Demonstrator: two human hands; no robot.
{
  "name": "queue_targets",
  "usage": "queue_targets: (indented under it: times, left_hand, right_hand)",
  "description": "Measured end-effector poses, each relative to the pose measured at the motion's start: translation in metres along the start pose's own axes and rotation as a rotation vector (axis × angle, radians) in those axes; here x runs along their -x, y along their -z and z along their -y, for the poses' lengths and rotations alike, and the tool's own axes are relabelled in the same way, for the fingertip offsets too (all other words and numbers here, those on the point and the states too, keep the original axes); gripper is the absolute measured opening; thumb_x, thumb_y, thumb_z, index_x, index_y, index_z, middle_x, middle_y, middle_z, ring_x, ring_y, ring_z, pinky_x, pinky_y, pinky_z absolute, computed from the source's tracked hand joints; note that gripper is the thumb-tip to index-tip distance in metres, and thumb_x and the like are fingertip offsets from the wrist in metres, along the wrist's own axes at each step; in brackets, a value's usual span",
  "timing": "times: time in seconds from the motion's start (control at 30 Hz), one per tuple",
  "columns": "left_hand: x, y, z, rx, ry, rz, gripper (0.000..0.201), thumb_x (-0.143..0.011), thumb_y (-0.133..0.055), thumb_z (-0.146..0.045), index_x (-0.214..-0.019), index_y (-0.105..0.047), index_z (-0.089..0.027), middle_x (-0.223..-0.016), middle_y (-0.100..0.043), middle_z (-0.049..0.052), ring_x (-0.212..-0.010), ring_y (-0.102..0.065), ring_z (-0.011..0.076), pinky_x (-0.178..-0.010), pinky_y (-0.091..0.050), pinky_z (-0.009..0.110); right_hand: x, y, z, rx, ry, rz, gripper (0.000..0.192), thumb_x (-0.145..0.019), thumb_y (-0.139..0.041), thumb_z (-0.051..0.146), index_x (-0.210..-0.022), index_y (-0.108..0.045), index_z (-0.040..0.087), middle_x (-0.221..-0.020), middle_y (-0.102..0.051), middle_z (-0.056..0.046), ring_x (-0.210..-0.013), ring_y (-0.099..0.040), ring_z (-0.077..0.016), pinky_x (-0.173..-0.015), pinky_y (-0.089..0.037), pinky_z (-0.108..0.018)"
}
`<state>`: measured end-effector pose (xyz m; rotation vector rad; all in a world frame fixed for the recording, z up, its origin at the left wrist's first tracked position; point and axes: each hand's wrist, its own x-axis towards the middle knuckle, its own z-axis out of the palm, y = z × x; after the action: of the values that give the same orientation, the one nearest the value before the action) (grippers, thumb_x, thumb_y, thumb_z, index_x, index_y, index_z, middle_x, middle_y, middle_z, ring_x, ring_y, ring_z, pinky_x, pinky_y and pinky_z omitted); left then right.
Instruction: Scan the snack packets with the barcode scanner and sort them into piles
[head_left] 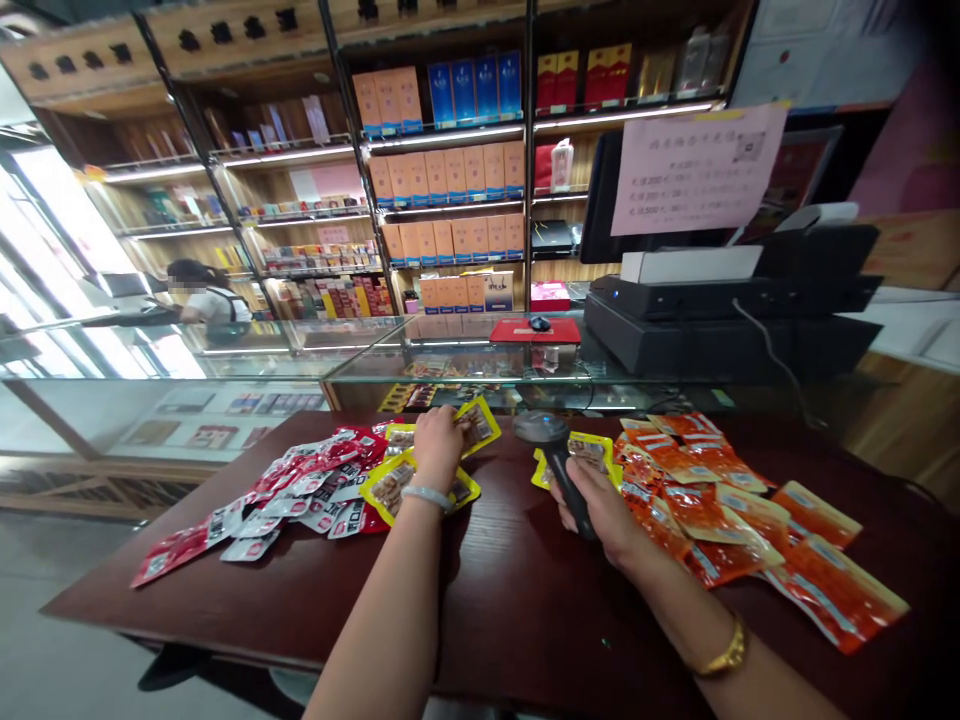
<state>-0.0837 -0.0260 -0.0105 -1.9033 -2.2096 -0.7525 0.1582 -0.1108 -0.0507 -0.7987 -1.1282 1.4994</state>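
Left to right across the dark, glossy wooden table (225,600). At the far left lies a loose heap of red and white packets (300,490): small, flat, shiny foil sachets, overlapping one another and spilling toward the table's edge. Just beside them your left hand (437,445), a pale bangle on the wrist, is curled around the edge of a yellow packet (476,425), its fingers closed on it and lifting it slightly off the wood; a second yellow-rimmed packet (386,488) lies flat under your wrist, with a clear window showing brownish contents. Near the middle, your right hand (600,510) is wrapped tight around the handle of a scanner (551,440), a dark, matt plastic tool with a rounded grey head that stands just above another yellow packet (592,452) on the table. To the right, a spread of orange packets (742,530), longer and rectangular, fans out to the table's corner, crinkled and reflective.

Judged from this layout, the work looks part done: the heaps are grouped by colour, the yellow packets are in hand, and whether any pile has been scanned cannot be told. Behind, a glass counter (360,345) carries a black till (720,310).
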Motion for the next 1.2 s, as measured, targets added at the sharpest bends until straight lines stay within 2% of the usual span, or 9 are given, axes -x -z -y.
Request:
queue_targets:
  times: [0.13, 0.23, 0.5, 0.8, 0.9, 0.97, 1.03, 1.13, 1.2]
  left_hand:
    - [0.007, 0.000, -0.020, 0.223, 0.079, 0.029, 0.027, -0.089, -0.051, -0.048, -0.100, -0.058, -0.024, -0.089, -0.068, 0.005, -0.086, -0.062, 0.0229, -0.070, -0.040, 0.029]
    - [0.018, -0.005, -0.037, 0.351, 0.071, 0.060, 0.028, -0.090, -0.050, -0.050, -0.098, -0.055, -0.024, -0.083, -0.067, 0.002, -0.078, -0.063, 0.0198, -0.065, -0.038, 0.026]
    - [0.030, -0.024, -0.051, 0.430, -0.038, 0.066, 0.019, -0.092, -0.052, -0.040, -0.097, -0.052, -0.022, -0.085, -0.068, 0.005, -0.081, -0.065, 0.0200, -0.068, -0.041, 0.026]
    - [0.033, -0.019, -0.057, 0.453, -0.027, 0.104, 0.017, -0.091, -0.054, -0.036, -0.098, -0.053, -0.021, -0.090, -0.069, 0.007, -0.088, -0.065, 0.0217, -0.073, -0.043, 0.028]
    - [0.032, -0.024, -0.057, 0.505, -0.019, 0.112, 0.018, -0.090, -0.054, -0.036, -0.098, -0.055, -0.019, -0.091, -0.069, 0.008, -0.088, -0.065, 0.0226, -0.075, -0.046, 0.031]
    - [0.032, -0.034, -0.059, 0.652, -0.005, 0.144, 0.017, -0.088, -0.057, -0.031, -0.099, -0.056, -0.018, -0.095, -0.069, 0.008, -0.091, -0.066, 0.0220, -0.079, -0.048, 0.032]
    - [0.035, -0.046, -0.066, 0.914, -0.021, 0.232, 0.023, -0.084, -0.059, -0.019, -0.106, -0.056, -0.017, -0.105, -0.070, 0.009, -0.098, -0.066, 0.0205, -0.085, -0.050, 0.032]
    - [0.047, -0.063, -0.080, 1.299, -0.116, 0.417, 0.053, -0.075, -0.061, -0.008, -0.127, -0.050, -0.017, -0.125, -0.064, 0.011, -0.112, -0.062, 0.0199, -0.093, -0.050, 0.033]
    - [0.057, -0.069, -0.089, 1.387, -0.163, 0.492, 0.074, -0.073, -0.062, -0.007, -0.141, -0.039, -0.020, -0.134, -0.059, 0.011, -0.117, -0.060, 0.0213, -0.097, -0.050, 0.036]
  right_hand:
    - [0.006, 0.009, 0.018, 0.025, 0.073, -0.016, 0.045, -0.083, -0.058, 0.064, -0.076, -0.049, 0.020, -0.063, -0.053, 0.005, -0.039, -0.043, -0.0065, -0.037, -0.032, -0.020]
    - [0.009, 0.017, 0.028, 0.086, 0.096, -0.030, 0.045, -0.084, -0.058, 0.064, -0.076, -0.051, 0.020, -0.063, -0.053, 0.004, -0.039, -0.043, -0.0068, -0.037, -0.031, -0.020]
    - [0.012, 0.036, 0.047, 0.180, 0.108, -0.062, 0.047, -0.082, -0.060, 0.065, -0.073, -0.053, 0.020, -0.059, -0.052, 0.004, -0.041, -0.044, -0.0076, -0.039, -0.033, -0.022]
    - [0.012, 0.034, 0.038, 0.195, 0.069, -0.046, 0.045, -0.081, -0.061, 0.064, -0.076, -0.054, 0.020, -0.062, -0.052, 0.004, -0.039, -0.042, -0.0066, -0.036, -0.031, -0.020]
    - [0.013, 0.033, 0.039, 0.200, 0.076, -0.030, 0.045, -0.082, -0.061, 0.063, -0.075, -0.053, 0.020, -0.062, -0.052, 0.004, -0.040, -0.043, -0.0065, -0.036, -0.031, -0.019]
    - [0.013, 0.034, 0.040, 0.185, 0.082, -0.042, 0.045, -0.082, -0.061, 0.063, -0.076, -0.053, 0.020, -0.060, -0.052, 0.004, -0.039, -0.043, -0.0064, -0.036, -0.032, -0.019]
    - [0.012, 0.036, 0.041, 0.160, 0.100, -0.065, 0.046, -0.081, -0.061, 0.064, -0.075, -0.052, 0.020, -0.059, -0.052, 0.004, -0.038, -0.043, -0.0065, -0.036, -0.032, -0.020]
    - [0.010, 0.036, 0.041, 0.133, 0.129, -0.083, 0.047, -0.081, -0.059, 0.066, -0.074, -0.050, 0.020, -0.059, -0.052, 0.004, -0.037, -0.043, -0.0064, -0.035, -0.031, -0.020]
    - [0.009, 0.036, 0.041, 0.124, 0.133, -0.085, 0.046, -0.081, -0.059, 0.065, -0.075, -0.050, 0.020, -0.059, -0.052, 0.005, -0.037, -0.043, -0.0064, -0.035, -0.031, -0.019]
